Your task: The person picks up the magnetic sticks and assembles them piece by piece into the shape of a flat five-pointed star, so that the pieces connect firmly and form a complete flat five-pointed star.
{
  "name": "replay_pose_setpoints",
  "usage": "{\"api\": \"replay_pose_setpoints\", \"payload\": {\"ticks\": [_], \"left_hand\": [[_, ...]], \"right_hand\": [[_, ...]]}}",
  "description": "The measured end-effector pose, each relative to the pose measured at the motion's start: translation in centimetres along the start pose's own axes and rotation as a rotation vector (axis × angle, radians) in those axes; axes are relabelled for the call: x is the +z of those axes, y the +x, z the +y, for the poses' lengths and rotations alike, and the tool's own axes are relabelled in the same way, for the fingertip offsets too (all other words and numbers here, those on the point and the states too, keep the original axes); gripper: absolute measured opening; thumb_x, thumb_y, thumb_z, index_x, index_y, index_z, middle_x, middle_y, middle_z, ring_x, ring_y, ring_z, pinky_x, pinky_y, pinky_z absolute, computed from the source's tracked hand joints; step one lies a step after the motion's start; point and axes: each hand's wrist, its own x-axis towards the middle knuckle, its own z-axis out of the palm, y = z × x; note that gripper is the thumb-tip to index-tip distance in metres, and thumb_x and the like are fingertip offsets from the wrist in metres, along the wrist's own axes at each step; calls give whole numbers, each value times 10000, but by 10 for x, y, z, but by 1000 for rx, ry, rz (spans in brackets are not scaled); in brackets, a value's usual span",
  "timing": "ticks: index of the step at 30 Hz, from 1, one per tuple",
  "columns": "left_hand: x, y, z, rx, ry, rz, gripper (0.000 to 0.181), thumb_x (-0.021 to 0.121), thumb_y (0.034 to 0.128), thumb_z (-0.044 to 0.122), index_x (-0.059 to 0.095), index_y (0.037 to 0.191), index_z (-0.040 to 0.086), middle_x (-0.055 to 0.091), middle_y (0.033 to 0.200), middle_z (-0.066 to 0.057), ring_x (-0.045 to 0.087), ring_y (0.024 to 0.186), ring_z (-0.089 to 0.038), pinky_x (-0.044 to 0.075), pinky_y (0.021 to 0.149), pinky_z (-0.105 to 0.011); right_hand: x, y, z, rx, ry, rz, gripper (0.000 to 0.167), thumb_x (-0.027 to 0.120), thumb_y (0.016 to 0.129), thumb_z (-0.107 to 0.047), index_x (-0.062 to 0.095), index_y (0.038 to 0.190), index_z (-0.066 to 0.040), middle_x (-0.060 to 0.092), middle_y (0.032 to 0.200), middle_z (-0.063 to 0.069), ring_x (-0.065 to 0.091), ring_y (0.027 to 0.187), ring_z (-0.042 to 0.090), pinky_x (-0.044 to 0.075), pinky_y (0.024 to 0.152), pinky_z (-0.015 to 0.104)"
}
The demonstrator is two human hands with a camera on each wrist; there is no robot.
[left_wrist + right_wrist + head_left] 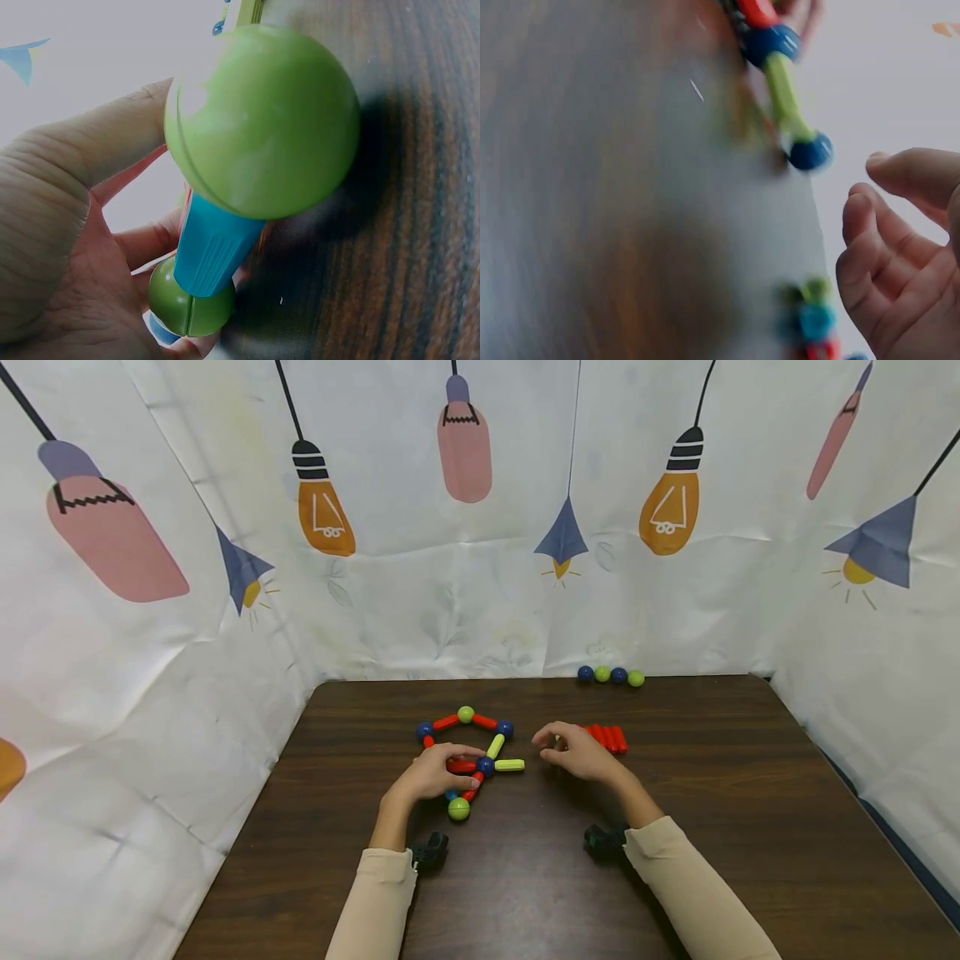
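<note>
Rod-and-ball frame (486, 767): left hand (433, 772) apparently gripping it.
Right hand (581, 753) is hovering near red rods (613, 739), fingers loosely curved, empty.

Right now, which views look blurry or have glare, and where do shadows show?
Head view: fairly sharp, with a soft sheen on the table. Left wrist view: pale highlights on the big green ball, a dark shadow beside it on the table, the backdrop washed out. Right wrist view: table smeared, coloured sticks near the bottom blurred, backdrop overexposed.
</note>
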Motion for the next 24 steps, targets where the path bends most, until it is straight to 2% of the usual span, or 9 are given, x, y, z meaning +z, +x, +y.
{"api": "replay_pose_setpoints", "payload": {"ticks": [4,9,12,16,20,24], "left_hand": [[0,0,0,5,6,2,471,809,892,325,674,1342,331,741,1190,30,672,1114,-189,534,963,-491],[0,0,0,0,16,6,469,810,891,322,672,1338,345,743,1183,45,674,1109,-177,531,969,-492],[0,-1,-1,-3,11,8,468,810,891,318,672,1337,345,741,1191,42,674,1116,-178,532,972,-490],[0,-2,-3,1,8,10,465,809,892,312,672,1336,341,742,1203,35,677,1134,-192,524,990,-507],[1,-2,-3,5,12,8,462,806,896,309,669,1336,344,745,1198,47,679,1135,-188,521,992,-514],[1,-1,-2,14,12,1,461,801,900,311,668,1340,339,742,1205,47,679,1138,-192,532,978,-498]], "right_hand": [[-33,-15,14,55,32,100,248,648,1004,-141,675,1226,-35,690,1052,160,591,750,204,504,641,311],[-70,-32,42,114,29,180,282,628,1017,-124,637,1266,9,667,1203,234,563,749,221,489,631,310],[-85,-39,63,147,11,155,314,630,1016,-122,612,1300,9,641,1237,242,543,727,223,478,621,309],[-96,-45,79,184,-14,81,364,658,996,-124,592,1337,-17,650,1086,175,514,672,189,450,606,310],[-101,-49,85,174,-42,33,424,693,970,-105,570,1365,-14,649,922,149,516,634,154,455,596,296],[-104,-50,86,147,-29,3,499,713,953,-93,536,1412,-12,650,976,187,506,633,138,455,595,290]]}}
